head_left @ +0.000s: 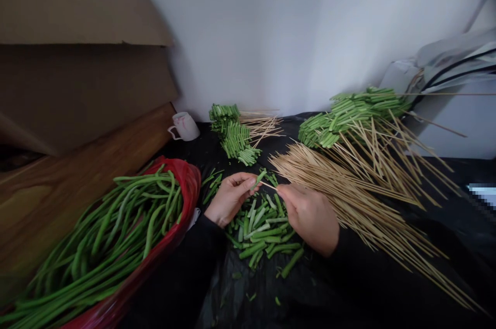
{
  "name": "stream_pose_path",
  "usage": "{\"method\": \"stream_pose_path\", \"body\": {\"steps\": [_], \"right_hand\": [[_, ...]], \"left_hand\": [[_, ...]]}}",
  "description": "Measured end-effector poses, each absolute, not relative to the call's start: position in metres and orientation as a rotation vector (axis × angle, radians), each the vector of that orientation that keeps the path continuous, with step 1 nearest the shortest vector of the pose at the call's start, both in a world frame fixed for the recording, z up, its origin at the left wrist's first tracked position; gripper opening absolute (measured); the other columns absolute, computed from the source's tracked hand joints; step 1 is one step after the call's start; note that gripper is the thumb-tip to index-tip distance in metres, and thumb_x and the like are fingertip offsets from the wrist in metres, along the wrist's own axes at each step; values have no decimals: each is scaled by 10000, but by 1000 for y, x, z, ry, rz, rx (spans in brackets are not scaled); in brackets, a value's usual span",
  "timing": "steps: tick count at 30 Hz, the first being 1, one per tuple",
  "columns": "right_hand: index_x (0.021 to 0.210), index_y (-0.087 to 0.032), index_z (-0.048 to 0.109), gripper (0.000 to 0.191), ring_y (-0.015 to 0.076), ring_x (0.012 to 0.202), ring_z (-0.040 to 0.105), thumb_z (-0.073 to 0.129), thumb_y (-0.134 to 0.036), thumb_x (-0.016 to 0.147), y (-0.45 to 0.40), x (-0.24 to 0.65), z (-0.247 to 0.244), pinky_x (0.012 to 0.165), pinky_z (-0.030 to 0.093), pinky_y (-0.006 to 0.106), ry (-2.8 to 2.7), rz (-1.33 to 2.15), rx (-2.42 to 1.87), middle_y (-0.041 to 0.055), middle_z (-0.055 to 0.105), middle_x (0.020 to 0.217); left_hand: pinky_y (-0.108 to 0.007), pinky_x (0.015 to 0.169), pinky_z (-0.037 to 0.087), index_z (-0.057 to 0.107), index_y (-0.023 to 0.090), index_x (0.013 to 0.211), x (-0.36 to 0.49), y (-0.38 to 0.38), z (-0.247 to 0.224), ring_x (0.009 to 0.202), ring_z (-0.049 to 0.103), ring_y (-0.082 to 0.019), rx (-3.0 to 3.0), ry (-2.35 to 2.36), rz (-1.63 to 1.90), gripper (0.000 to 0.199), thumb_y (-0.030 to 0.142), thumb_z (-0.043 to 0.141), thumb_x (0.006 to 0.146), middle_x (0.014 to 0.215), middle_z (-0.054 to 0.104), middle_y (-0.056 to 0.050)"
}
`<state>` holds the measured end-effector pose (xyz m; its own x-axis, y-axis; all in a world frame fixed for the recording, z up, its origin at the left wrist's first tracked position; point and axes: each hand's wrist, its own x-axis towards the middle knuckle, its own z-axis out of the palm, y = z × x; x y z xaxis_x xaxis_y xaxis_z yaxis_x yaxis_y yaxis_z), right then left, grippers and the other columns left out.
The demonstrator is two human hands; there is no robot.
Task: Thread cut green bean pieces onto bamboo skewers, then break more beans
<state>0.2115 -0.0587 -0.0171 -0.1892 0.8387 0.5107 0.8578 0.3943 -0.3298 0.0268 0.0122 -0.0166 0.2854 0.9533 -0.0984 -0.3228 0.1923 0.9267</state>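
Observation:
My left hand (232, 197) pinches a short green bean piece (259, 179) near the middle of the view. Close on its right, my right hand (312, 215) grips a thin wooden skewer (269, 185), whose far end meets the bean piece; whether it has pierced the bean is hard to tell. Below and between both hands lies a loose pile of cut bean pieces (267, 236) on black sheeting (232, 303). Beside my right hand, many bare skewers (349, 189) are spread out.
Skewered beans are stacked at the back centre (236, 138) and back right (352, 114). A red bag (190, 179) of long beans stands at left, near a white mug (185, 126). Cardboard (85, 91) rises at upper left; a pale wall closes the back.

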Motion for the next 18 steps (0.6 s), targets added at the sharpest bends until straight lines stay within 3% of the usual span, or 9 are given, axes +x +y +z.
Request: {"method": "stream_pose_path", "body": {"steps": [8,18], "right_hand": [[1126,-208,631,319,175,822,639,381,-141,939,-60,213,-14,671,394,263,-2057,4,-1425,44,686,896],[1096,-183,647,311,190,896,648,377,-150,945,-57,217,-14,762,427,270,-2011,34,-1425,63,689,921]], "left_hand": [[-202,644,474,723,129,744,27,11,-17,626,592,-80,809,761,993,248,248,877,590,700,689,-23],[-182,645,496,673,160,769,15,21,-16,672,594,-63,609,736,1079,186,188,829,673,763,657,3]]}}
